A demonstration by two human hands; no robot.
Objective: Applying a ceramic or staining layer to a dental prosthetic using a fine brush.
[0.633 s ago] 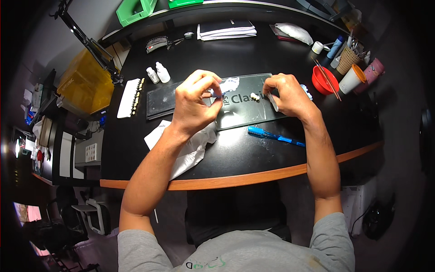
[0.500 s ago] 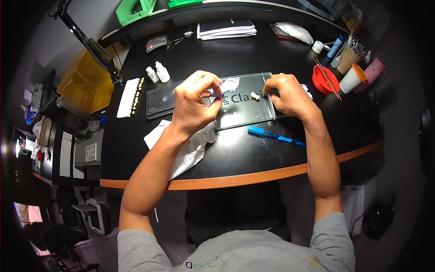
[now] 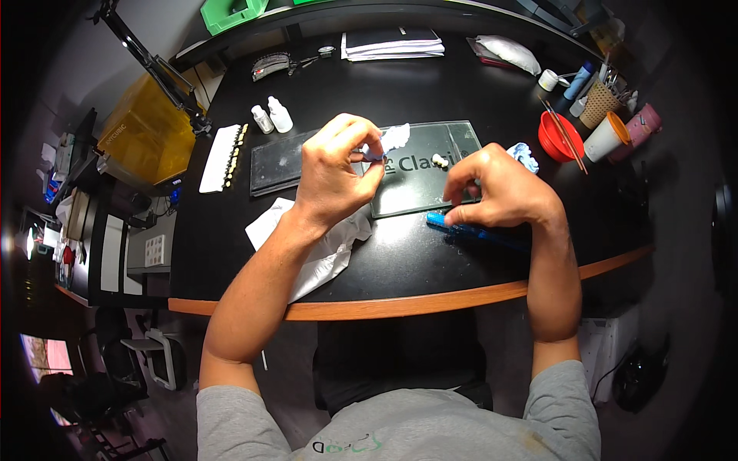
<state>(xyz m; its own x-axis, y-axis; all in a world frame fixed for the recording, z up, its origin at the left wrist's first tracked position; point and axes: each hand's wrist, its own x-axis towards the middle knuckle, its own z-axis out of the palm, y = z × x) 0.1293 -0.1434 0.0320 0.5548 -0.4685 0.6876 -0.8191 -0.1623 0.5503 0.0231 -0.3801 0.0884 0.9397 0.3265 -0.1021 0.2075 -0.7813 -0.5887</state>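
My left hand is raised over the left edge of a glass slab, thumb and fingertips pinched together. What lies between them is too small to make out; a crumpled bluish-white tissue shows just beyond. My right hand hovers at the slab's near right corner, its fingers curled and the thumb apart from them. Just under its thumb lies a blue brush with its handle partly hidden by the hand. Small cream tooth-like pieces rest on the slab between the hands.
A dark flat slab and white crumpled paper lie left. Behind stand two white bottles, beside a tooth shade strip. At right are a red bowl with thin brushes, a cup and another crumpled tissue.
My right hand has come off the slab's right edge and moved nearer to me, over the blue brush. The left hand stays pinched in nearly the same place.
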